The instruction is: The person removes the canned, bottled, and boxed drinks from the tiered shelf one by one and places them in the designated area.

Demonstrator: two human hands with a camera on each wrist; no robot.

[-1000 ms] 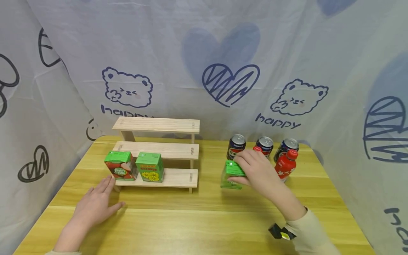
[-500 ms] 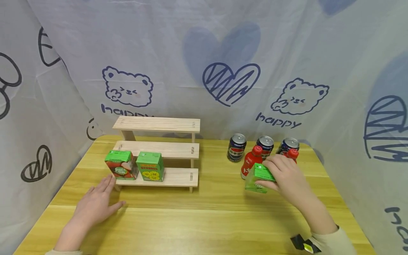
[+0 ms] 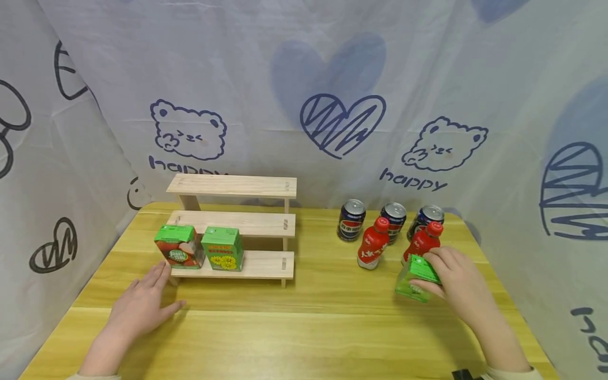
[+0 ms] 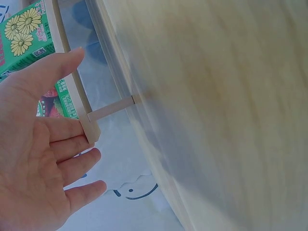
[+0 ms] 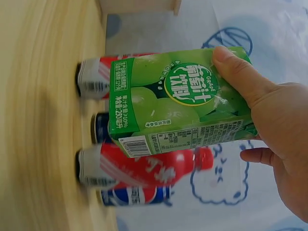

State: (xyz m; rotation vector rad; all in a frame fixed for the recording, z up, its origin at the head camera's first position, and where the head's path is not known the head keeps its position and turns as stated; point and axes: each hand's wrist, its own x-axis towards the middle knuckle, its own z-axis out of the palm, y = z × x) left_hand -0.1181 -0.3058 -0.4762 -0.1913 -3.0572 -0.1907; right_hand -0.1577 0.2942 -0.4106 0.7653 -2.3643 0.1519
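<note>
Across the table (image 3: 304, 338), farther from the shelf (image 3: 266, 265), the right hand (image 3: 461, 281) has moved; the left hand (image 3: 139, 306) lies, thumb spread, by the shelf. In front of the right bottle (image 3: 424, 242), the right hand pinches the grape carton (image 3: 419, 275).

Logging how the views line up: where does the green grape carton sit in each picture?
Head: the green grape carton, lower right, gripped by the right hand.
Left wrist: not in it.
Right wrist: green grape carton near the centre.
Shared landmark: the wooden tabletop, across the bottom in head, right in left wrist, left in right wrist.
</note>
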